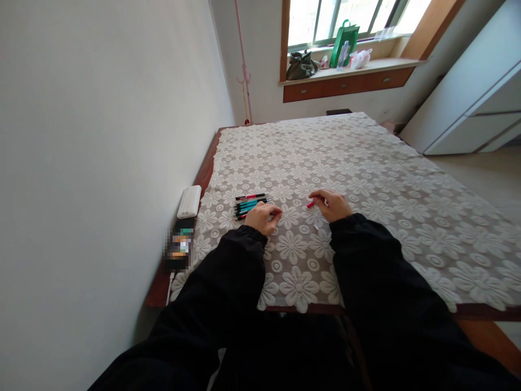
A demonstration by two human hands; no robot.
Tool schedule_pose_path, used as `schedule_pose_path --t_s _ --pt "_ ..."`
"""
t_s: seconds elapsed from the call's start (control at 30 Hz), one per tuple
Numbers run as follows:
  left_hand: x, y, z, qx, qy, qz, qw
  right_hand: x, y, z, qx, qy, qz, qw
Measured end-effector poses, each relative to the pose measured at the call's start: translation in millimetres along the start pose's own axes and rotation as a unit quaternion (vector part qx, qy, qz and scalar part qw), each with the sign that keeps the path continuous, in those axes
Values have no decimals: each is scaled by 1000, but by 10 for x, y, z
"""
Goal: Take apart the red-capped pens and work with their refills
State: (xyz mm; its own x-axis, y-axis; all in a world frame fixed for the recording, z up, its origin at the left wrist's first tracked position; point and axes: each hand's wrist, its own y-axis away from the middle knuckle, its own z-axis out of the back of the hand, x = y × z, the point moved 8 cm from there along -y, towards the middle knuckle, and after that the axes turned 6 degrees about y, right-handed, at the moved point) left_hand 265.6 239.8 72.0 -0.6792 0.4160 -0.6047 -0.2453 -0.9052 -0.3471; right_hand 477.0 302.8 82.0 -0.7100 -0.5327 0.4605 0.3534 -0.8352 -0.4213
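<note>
My left hand (264,218) is closed in a pinch over the tablecloth, just right of a row of pens. From its fingertips a thin pale stick (291,208) seems to point toward the other hand; it is too faint to make out well. My right hand (331,206) grips a short red pen part (310,205) between thumb and fingers. Beside my left hand lie several teal and black pens (249,206), with a red and black pen (250,196) above them. A small whitish piece (316,227) rests on the cloth below my right hand.
A flowered lace tablecloth (300,288) covers the table. Along its left edge, by the wall, are a white power bank (189,201), a phone-like dark object (179,250) and a white cable (170,288). Bags stand on the windowsill, including a green bag (340,46).
</note>
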Motion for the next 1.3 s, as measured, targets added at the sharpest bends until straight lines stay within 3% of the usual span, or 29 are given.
schedule_pose_path --t_s 0.17,0.33,0.5,0.6,0.77,0.93,1.3 --pt "-6 4 25 -9 -15 -2 1000 -221 -2 -3 64 68 21 995" --pt "-20 13 9 -2 -15 -7 1000 -119 41 -64 125 39 81 988" --pt "-38 17 -22 15 -18 -9 1000 -159 195 -320 298 -25 28 954" --pt "-58 25 -43 24 -26 -9 999 -154 284 -399 348 -12 16 937" --pt "-139 50 -81 51 -45 -27 997 -74 282 -403 330 40 39 942" --pt "-229 62 -113 81 -81 -60 992 -187 184 -351 271 84 -9 959" --pt "-212 65 -160 104 -94 -63 988 -206 222 -359 293 70 3 954"
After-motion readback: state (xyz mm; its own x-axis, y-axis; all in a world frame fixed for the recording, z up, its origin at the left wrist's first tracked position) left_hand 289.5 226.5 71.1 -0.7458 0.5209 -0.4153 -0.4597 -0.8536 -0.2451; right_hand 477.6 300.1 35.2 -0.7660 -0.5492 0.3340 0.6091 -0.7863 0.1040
